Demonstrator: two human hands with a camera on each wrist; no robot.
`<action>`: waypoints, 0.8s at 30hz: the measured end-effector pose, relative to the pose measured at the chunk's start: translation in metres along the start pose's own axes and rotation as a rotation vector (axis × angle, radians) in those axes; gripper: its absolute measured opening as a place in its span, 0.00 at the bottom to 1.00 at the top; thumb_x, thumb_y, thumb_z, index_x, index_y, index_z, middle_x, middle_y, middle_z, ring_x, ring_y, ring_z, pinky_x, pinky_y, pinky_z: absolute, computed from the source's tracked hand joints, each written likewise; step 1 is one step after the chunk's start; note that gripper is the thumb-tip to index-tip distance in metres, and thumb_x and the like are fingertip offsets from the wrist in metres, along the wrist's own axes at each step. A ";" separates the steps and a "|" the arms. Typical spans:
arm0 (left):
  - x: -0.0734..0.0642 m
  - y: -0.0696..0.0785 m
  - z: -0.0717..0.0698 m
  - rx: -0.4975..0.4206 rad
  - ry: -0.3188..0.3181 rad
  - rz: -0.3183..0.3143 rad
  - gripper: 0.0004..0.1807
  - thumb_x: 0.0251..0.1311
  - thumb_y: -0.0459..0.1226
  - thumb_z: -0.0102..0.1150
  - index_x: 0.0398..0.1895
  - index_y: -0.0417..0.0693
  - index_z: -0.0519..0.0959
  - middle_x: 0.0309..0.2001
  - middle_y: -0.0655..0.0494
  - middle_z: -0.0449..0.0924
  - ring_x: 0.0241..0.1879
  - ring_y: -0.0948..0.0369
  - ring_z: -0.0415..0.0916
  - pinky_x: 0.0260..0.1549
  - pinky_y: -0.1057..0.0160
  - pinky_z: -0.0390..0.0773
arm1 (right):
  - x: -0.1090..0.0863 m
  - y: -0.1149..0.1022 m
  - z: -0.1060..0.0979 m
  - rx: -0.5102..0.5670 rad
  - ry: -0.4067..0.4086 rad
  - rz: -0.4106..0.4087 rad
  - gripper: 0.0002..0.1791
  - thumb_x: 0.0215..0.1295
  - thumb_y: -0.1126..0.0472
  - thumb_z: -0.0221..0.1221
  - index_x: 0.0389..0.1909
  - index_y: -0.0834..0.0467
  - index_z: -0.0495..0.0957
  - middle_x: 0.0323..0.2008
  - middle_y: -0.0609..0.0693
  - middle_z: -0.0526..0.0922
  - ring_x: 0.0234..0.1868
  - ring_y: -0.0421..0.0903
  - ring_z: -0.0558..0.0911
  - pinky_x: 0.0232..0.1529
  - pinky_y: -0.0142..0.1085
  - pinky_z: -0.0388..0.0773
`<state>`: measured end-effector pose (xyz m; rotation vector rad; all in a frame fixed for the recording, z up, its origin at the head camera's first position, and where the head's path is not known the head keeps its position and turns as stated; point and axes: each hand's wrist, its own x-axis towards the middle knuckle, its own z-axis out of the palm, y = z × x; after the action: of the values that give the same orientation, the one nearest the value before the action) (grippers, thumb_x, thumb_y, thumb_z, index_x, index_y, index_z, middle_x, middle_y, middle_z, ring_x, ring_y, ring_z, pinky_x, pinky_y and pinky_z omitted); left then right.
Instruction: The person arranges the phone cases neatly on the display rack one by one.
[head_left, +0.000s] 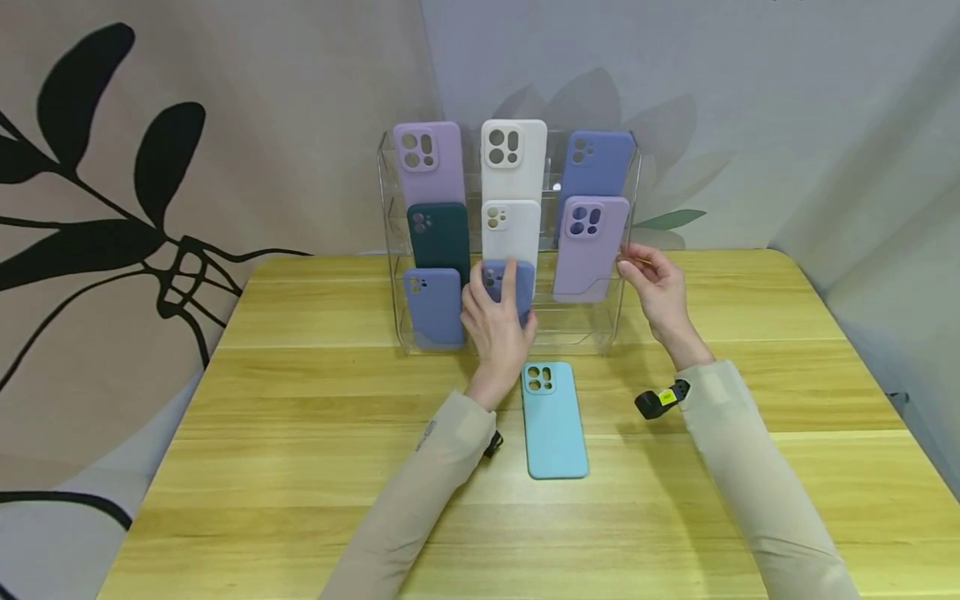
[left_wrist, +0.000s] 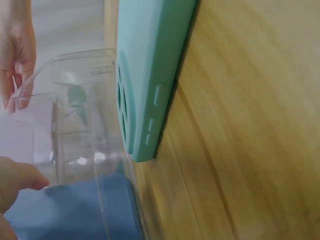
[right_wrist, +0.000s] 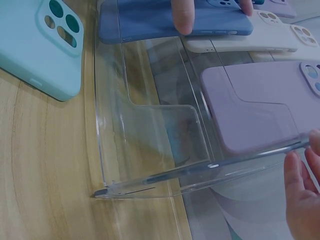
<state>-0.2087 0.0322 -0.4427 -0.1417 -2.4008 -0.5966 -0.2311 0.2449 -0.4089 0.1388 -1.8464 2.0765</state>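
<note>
My left hand grips a blue phone case in the bottom middle slot of a clear tiered display rack. Its fingers lie over the case's front, and the thumb is along the right edge. The right wrist view shows this blue case tilted back in its slot, with fingertips on it. At the rack's right side, my right hand pinches the clear side edge, beside a lilac phone case in the middle tier. A turquoise phone case lies flat on the table in front, camera holes up.
Other cases lean in the rack: lilac, white and blue on top, dark green and white in the middle, blue at bottom left. The wooden table meets a wall behind.
</note>
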 end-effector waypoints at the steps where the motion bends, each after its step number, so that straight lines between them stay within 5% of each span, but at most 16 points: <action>1: -0.001 0.000 -0.001 0.006 -0.009 -0.002 0.43 0.48 0.44 0.69 0.68 0.58 0.59 0.66 0.40 0.48 0.59 0.42 0.56 0.48 0.44 0.67 | 0.000 0.000 0.000 -0.004 0.003 0.000 0.16 0.60 0.77 0.55 0.37 0.53 0.81 0.40 0.42 0.82 0.41 0.36 0.79 0.44 0.24 0.75; 7: -0.009 0.001 -0.014 -0.023 -0.006 0.022 0.38 0.50 0.42 0.67 0.65 0.50 0.62 0.66 0.39 0.49 0.59 0.43 0.56 0.48 0.45 0.66 | 0.000 0.001 0.001 -0.030 0.014 0.002 0.11 0.60 0.78 0.55 0.42 0.66 0.78 0.40 0.42 0.82 0.41 0.36 0.79 0.44 0.24 0.75; 11: -0.017 0.004 -0.027 -0.037 -0.068 0.045 0.35 0.50 0.42 0.66 0.61 0.44 0.65 0.61 0.40 0.57 0.56 0.44 0.60 0.46 0.48 0.67 | 0.000 0.001 0.001 -0.032 0.017 0.002 0.11 0.60 0.78 0.55 0.44 0.71 0.76 0.39 0.41 0.82 0.40 0.36 0.79 0.44 0.24 0.75; 17: -0.032 0.011 -0.046 0.050 -0.346 0.049 0.35 0.50 0.51 0.66 0.55 0.39 0.70 0.45 0.44 0.75 0.42 0.49 0.73 0.37 0.55 0.72 | 0.000 0.000 0.001 -0.029 0.019 -0.003 0.12 0.60 0.78 0.55 0.42 0.65 0.79 0.39 0.40 0.82 0.40 0.36 0.79 0.43 0.23 0.75; 24: -0.049 0.019 -0.051 0.117 -0.665 0.006 0.36 0.51 0.60 0.61 0.51 0.39 0.71 0.34 0.47 0.78 0.35 0.51 0.77 0.28 0.57 0.77 | 0.000 0.000 0.001 -0.032 0.023 -0.004 0.12 0.60 0.78 0.55 0.43 0.66 0.78 0.38 0.39 0.82 0.40 0.35 0.80 0.44 0.23 0.75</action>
<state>-0.1366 0.0287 -0.4307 -0.3401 -3.0654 -0.4484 -0.2316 0.2437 -0.4088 0.1098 -1.8633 2.0360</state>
